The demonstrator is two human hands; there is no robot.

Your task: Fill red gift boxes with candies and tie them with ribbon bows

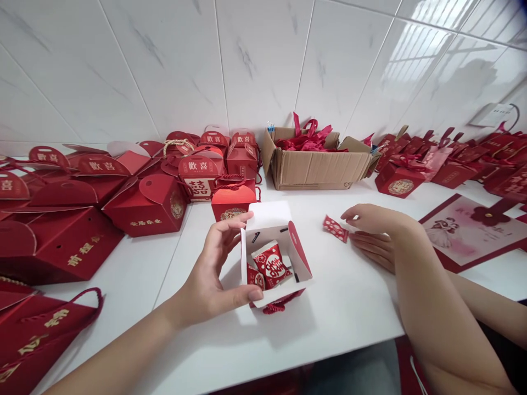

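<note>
My left hand (214,274) grips the left side of an open box (300,258), its thumb over the near edge and its fingers at the far left corner. The box is white inside and red outside, with a red cord at its front. Red wrapped packets (272,264) lie in it. To the right, my right hand (370,218) is bent at the wrist with its fingers apart, beside a small red patterned packet (336,228) and not closed on it. Another person's hand (374,251) rests just below mine, by the packet's right end.
Many red gift boxes (148,206) crowd the left. A cardboard box (321,169) of red ribbons stands at the back on the white table (329,307). More red boxes (400,178) and a pink-and-red printed bag (465,233) are at the right.
</note>
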